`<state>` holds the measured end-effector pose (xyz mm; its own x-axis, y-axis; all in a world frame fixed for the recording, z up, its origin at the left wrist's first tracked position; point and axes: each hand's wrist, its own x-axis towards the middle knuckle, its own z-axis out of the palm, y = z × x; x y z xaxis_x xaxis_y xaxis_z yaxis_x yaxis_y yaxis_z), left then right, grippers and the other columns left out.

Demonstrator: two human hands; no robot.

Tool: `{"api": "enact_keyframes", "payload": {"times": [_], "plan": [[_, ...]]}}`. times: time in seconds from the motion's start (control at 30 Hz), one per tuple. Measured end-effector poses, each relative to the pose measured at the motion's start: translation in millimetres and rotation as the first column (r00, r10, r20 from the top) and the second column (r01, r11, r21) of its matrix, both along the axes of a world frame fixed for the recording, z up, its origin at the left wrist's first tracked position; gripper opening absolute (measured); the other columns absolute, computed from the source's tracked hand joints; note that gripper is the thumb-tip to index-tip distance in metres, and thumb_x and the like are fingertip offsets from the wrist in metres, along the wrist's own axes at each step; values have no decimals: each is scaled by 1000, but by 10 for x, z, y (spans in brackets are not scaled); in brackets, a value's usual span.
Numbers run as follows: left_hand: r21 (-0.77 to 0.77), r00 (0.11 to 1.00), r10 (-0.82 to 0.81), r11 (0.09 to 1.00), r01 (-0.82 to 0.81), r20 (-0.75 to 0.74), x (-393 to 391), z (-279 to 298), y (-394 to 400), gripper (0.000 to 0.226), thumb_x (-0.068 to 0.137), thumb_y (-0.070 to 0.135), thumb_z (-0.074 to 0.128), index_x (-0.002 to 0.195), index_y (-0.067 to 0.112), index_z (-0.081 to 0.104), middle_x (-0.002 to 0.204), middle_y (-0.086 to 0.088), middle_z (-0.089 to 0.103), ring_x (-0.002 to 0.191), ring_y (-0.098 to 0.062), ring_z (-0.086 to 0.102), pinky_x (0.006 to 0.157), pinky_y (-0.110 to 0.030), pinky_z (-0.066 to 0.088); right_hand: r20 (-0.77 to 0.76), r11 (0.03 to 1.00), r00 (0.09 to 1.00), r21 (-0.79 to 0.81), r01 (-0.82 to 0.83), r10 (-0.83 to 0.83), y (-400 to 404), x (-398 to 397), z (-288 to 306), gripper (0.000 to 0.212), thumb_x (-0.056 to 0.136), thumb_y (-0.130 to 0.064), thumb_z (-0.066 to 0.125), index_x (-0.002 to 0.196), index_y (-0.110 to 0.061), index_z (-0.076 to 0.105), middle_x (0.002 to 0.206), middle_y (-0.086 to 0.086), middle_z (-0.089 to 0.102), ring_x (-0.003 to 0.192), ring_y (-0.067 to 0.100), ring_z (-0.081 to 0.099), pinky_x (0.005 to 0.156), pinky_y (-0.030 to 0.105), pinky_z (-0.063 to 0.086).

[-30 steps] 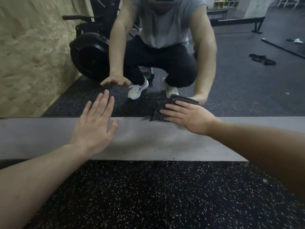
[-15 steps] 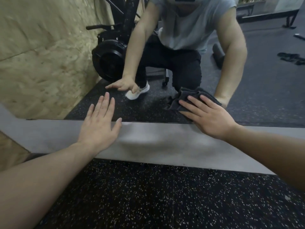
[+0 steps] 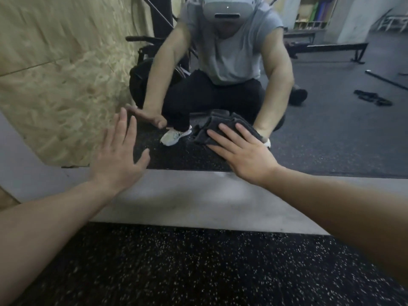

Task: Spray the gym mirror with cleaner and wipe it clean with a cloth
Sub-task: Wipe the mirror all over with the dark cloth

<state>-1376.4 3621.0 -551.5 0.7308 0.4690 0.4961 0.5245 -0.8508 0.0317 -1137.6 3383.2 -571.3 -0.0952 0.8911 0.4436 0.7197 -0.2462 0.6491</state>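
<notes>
While wiping low: person crouches at mirror (image 3: 309,129)
Right hand (image 3: 244,152): fingers spread, pressing cloth (image 3: 213,129) flat against glass
Left hand (image 3: 118,155): spread, likely bracing for balance

One dark cloth (image 3: 212,131) is lying under the right hand (image 3: 242,155). One mirror (image 3: 331,129) is standing beyond two hands, the left hand (image 3: 117,160) included.

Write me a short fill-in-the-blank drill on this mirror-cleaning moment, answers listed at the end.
1. The right hand presses a dark ____ against the mirror.
2. The left hand has its fingers ____, holding nothing.
3. Below the mirror runs a grey ____, above the speckled floor.

Missing words: cloth; straight; ledge.
</notes>
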Motion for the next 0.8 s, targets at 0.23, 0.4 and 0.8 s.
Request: {"api": "enact_keyframes", "payload": {"times": [0.23, 0.4, 0.8], "plan": [[240, 973, -231, 944, 229, -20, -294, -83, 855, 81, 93, 45, 35, 158, -1, 24, 169, -16, 10, 156, -19, 1, 126, -33, -5, 38, 998, 998, -31, 51, -49, 1089, -764, -56, 65, 96, -24, 43, 159, -19, 32, 170, 5, 19, 156, 30, 9, 126, 47, -12], [298, 936, -352, 893, 338, -7, -305, -145, 1073, 82, 89, 34, 44, 160, 2, 19, 170, -14, 8, 157, -27, 9, 125, -53, 18, 40, 994, 995, -63, 90, -87, 1439, -1013, -88, 67, 96, -19, 46, 161, -20, 28, 170, 4, 18, 157, 28, 14, 128, 46, -4], [353, 911, -411, 853, 384, 2, -253, -241, 1240, 80, 93, 41, 38, 161, 6, 18, 171, -6, 5, 158, -22, 9, 128, -45, 7, 39, 990, 990, 50, 132, -134, 761, -576, 137, 58, 100, -27, 53, 155, -21, 38, 165, 2, 25, 152, 29, 24, 127, 49, 12]]}}
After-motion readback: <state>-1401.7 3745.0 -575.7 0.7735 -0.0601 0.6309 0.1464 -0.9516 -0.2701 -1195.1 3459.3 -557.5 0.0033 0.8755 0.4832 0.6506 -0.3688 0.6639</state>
